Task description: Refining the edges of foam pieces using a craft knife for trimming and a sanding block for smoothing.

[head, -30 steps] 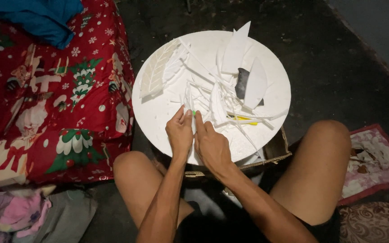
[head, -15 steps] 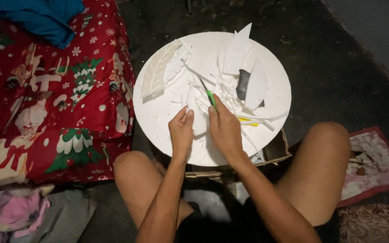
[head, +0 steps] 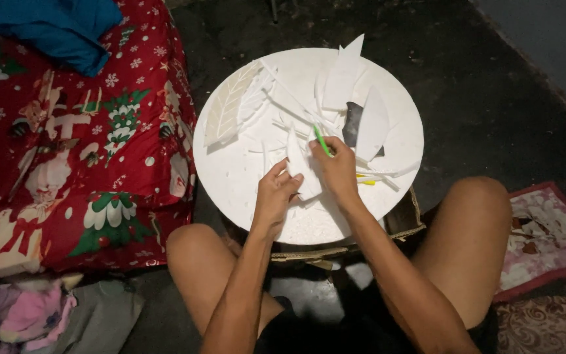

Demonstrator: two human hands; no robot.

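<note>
The round white board [head: 230, 177] lies flat on a cardboard box [head: 404, 219] between the seated person's knees. Its surface carries many white cut-out pieces.

The right hand [head: 337, 172] is closed around a green-handled tool [head: 322, 141]. The tool slants up and to the left from the fingers, with its far end over the cut-outs near the board's centre.

The left hand [head: 275, 196] rests just left of the right hand. Its fingers are bent and press down on a pointed white piece [head: 298, 160], which lies on the board between the two hands. Whether the fingers pinch this piece or only hold it flat cannot be told.

A leaf-shaped cut-out with ribbed veins [head: 229, 105] lies on the far left part of the board. A dark piece [head: 351, 124] lies right of centre, partly under white scraps.

A red patterned blanket [head: 67, 151] lies left of the board, with blue cloth [head: 60, 26] on its far end.
</note>
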